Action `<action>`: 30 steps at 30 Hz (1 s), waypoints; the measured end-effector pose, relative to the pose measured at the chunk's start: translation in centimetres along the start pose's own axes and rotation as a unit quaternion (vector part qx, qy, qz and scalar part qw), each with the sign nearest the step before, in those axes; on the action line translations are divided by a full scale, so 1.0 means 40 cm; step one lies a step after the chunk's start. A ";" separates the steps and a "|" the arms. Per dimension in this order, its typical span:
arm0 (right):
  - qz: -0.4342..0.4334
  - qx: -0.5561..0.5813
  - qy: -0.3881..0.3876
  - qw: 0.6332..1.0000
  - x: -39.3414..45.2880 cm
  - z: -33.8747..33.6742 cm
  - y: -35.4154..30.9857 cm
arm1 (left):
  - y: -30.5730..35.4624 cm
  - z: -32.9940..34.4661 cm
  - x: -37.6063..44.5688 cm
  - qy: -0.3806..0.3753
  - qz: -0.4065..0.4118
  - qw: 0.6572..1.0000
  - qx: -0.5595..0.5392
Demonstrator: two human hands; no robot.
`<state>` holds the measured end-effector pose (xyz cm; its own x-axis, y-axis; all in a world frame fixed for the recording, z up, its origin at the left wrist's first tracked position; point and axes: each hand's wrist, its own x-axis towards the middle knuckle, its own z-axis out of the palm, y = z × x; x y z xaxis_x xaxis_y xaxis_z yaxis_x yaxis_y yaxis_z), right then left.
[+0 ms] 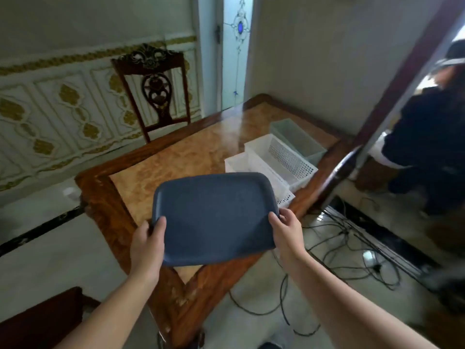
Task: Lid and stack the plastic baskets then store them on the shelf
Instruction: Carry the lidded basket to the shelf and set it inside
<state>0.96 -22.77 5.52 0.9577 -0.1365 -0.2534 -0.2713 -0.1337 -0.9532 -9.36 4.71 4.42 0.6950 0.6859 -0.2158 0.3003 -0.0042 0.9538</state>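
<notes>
A dark blue rectangular lid (214,217) with rounded corners is held flat above the near corner of the table. My left hand (147,245) grips its near left corner and my right hand (285,231) grips its near right corner. Behind the lid, on the table's right side, stand two white perforated plastic baskets (281,157) side by side; the nearer one is partly hidden by the lid. A pale green basket (298,139) sits just beyond them near the wall.
The wooden table (156,167) has a marble-look top. A carved chair (153,89) stands at its far side. Black cables (344,250) lie on the floor to the right. A person in dark clothes (427,137) is at the right.
</notes>
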 end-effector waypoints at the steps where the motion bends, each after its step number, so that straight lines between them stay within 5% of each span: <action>1: -0.007 0.026 0.024 0.999 -0.028 -0.045 -0.015 | 0.020 0.026 -0.019 -0.019 0.004 1.000 -0.007; 12: 0.059 0.099 0.249 0.962 -0.306 -0.631 0.039 | 0.106 0.310 -0.411 -0.276 0.028 0.960 -0.030; 21: 0.097 0.140 0.488 0.856 -0.839 -1.261 0.261 | -0.001 0.605 -1.088 -0.529 -0.027 0.848 0.010; 30: 0.125 0.225 0.623 0.738 -1.229 -1.590 0.401 | -0.101 0.747 -1.594 -0.648 -0.118 0.750 0.062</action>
<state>-56.59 -80.61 13.19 -0.0261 -0.9369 -0.3486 -0.0973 0.3495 -0.9319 -35.36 -60.73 8.09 0.6411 -0.6039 -0.4735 0.5171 -0.1159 0.8480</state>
